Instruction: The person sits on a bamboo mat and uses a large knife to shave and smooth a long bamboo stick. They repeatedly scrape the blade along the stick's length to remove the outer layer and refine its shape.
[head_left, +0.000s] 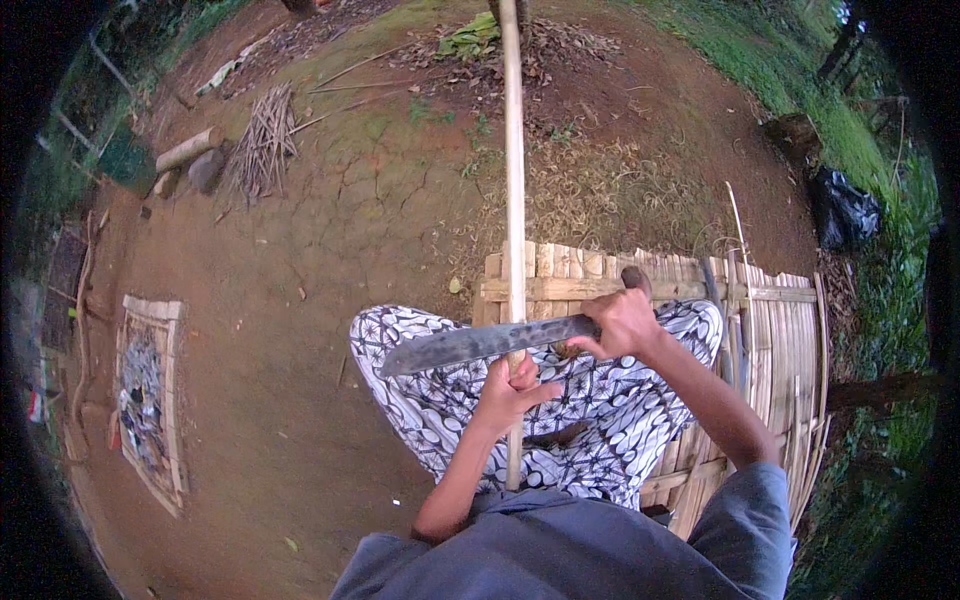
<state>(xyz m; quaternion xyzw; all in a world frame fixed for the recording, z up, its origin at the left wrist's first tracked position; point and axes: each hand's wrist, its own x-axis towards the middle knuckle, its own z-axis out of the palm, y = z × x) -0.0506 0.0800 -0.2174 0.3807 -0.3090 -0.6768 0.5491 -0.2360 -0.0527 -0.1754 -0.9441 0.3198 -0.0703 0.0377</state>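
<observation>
My left hand (510, 393) is wrapped round a long, pale bamboo or wooden pole (515, 190), its thumb pointing off to the right. The pole runs from close to my belly, between my legs, out past the far edge of the picture. In my right hand (622, 322) is the dark wooden handle of a machete (470, 346). Its broad, dark, stained blade points left and lies across the pole, just beyond my left hand. Whether the edge bites into the wood, I cannot tell. A patterned black-and-white cloth (420, 400) covers my folded legs.
I sit on a slatted bamboo platform (780, 390); thin strips and a dark slender tool (711, 285) lie on its right part. A framed ash bed (177, 400) is at left. Farther off are a stick pile (264, 140), a log (188, 149) and a black plastic bag (845, 212).
</observation>
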